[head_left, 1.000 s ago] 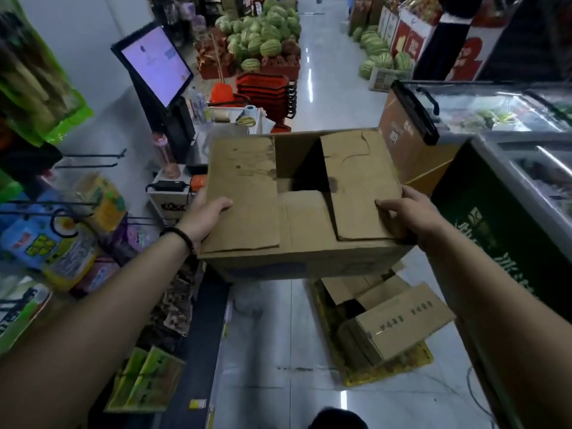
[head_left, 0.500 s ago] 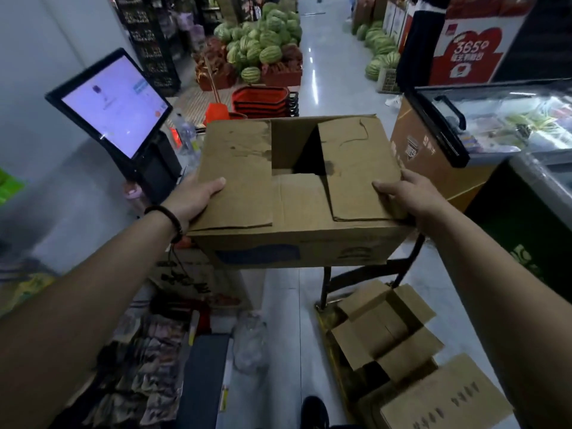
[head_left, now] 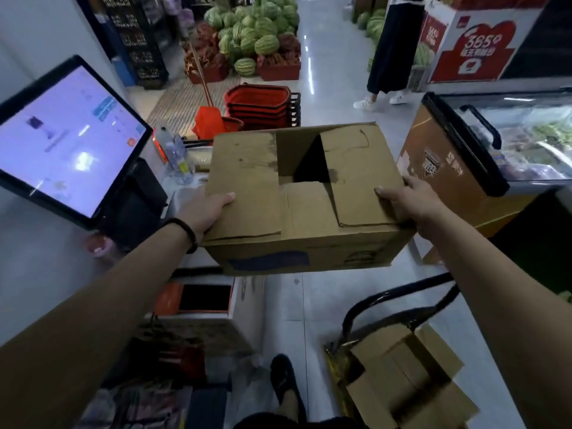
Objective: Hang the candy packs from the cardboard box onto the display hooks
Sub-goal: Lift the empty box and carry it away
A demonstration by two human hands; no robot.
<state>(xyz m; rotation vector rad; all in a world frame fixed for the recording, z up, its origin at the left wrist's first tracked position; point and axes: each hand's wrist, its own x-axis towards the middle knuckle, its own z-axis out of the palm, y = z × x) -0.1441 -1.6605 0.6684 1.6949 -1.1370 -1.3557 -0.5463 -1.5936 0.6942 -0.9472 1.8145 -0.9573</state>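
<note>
You hold the cardboard box [head_left: 306,212] off the ground in the middle of the aisle, level with the checkout counter. Your left hand [head_left: 202,209] grips its left edge, thumb lying across the left top flap and the other fingers out of sight down the side. A dark wristband [head_left: 187,232] sits on that wrist. Your right hand [head_left: 408,202] grips the right edge the same way, thumb pressed on the right flap.

The flaps are folded in but not sealed, and the gap between them shows only darkness, so the contents are hidden. A blue patch on the box's near face is too blurred to read.

To the far right a red-and-white sign [head_left: 473,48] carries large numerals that look like "365", and the characters under them are illegible. The brown side panel [head_left: 433,171] of the freezer on the right bears an emblem and characters you cannot make out.

A lit touchscreen [head_left: 68,140] stands on the left, its text smeared. Far ahead sit stacked red baskets [head_left: 258,105] and, beyond them, watermelons [head_left: 253,29]. Near right, a black-handled trolley [head_left: 402,292] holds more open cartons [head_left: 402,376].
</note>
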